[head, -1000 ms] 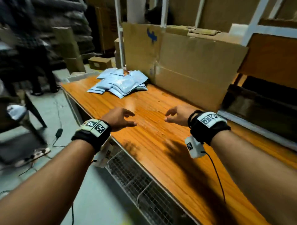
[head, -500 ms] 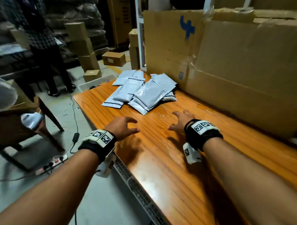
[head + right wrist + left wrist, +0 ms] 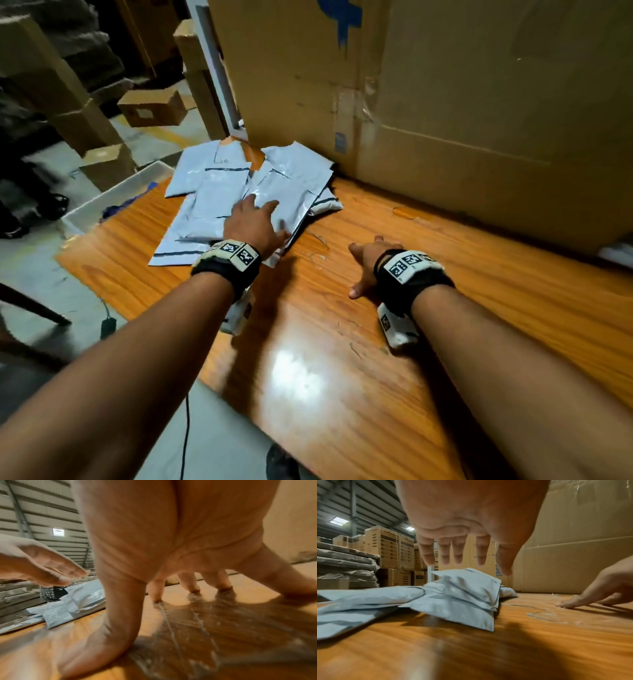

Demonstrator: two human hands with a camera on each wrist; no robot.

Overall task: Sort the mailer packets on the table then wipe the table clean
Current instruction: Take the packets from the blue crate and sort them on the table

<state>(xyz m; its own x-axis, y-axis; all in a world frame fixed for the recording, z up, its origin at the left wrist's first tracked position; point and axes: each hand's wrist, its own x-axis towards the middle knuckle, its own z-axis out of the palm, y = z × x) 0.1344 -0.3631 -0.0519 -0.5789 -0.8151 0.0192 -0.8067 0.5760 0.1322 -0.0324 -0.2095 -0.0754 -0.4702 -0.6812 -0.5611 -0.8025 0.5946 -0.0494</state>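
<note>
While a second ago both hands hung short of the pile, the left hand point(image 3: 255, 222) now hovers over the mailer packets point(image 3: 219, 192), grip spread and empty. The right hand point(image 3: 368, 265) has planted splayed fingers on the tabletop point(image 3: 342, 377), holding nothing; sorting looks about to begin

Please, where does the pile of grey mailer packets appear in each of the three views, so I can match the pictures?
Head: pile of mailer packets upper centre-left, under the left hand.
Left wrist: pile centre-left, below the fingers.
Right wrist: pile left edge, low.
Shared landmark: the orange wooden table.
</note>
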